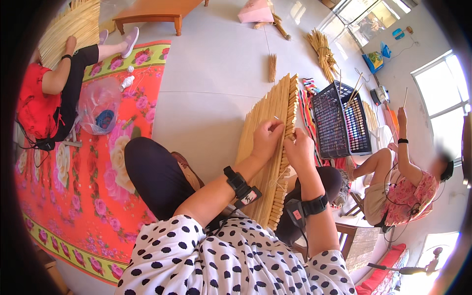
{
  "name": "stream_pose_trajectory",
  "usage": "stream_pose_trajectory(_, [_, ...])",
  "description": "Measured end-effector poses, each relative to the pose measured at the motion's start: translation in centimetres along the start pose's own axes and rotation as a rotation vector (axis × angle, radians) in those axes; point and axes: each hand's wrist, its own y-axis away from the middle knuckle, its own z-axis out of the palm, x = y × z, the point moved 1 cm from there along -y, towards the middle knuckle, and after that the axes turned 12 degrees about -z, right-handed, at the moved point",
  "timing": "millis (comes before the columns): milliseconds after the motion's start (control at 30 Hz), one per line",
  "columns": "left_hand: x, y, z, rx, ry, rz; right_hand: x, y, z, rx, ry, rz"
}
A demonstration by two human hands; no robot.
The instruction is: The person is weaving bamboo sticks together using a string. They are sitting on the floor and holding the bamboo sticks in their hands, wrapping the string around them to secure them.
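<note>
A mat of straw-coloured stalks (265, 105) laid side by side rests across my lap, its row of cut stalk ends along the right edge. My left hand (267, 141) lies on the mat near that edge, thumb and fingers pinched together; a short, thin, whitish needle-like piece (276, 117) shows at the fingertips. Against the cut ends, my right hand (300, 150) has its fingers closed on the mat's edge; whether it also holds thread is hidden. Pale thread (280, 179) runs along the edge below my hands. Both wrists carry black bands.
At right stands a dark plastic crate (330, 123) with sticks in it, beside a seated person holding a stick. Another person at upper left handles a stalk panel (73, 29) on the red floral mat (98, 196). A stalk bundle (322, 51) and wooden table (157, 11) lie beyond.
</note>
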Motion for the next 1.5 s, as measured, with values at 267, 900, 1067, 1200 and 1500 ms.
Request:
stream_pose_trajectory(267, [0.2,-1.2,0.4,-0.049,-0.007,0.036,0.9,-2.4,-0.6,-0.143,0.189,0.029])
stream_pose_trajectory(900, [3.6,-2.9,-5.0,0.2,0.025,0.317,0.2,-3.4,-0.2,-0.148,0.247,0.127])
stream_pose_trajectory(1067, [14.5,-6.4,-7.1,-0.113,-0.695,0.741,0.1,-3.3,0.4,-0.144,0.199,0.075])
stream_pose_trajectory(1200, [15.2,-7.6,-5.1,-0.707,-1.317,0.594,-1.6,-3.8,1.4,-0.222,0.161,0.052])
stream_pose_trajectory(1500, [14.9,-9.4,-7.7,-1.074,-1.522,0.262,-5.6,-4.3,2.3,-0.341,0.149,-0.024])
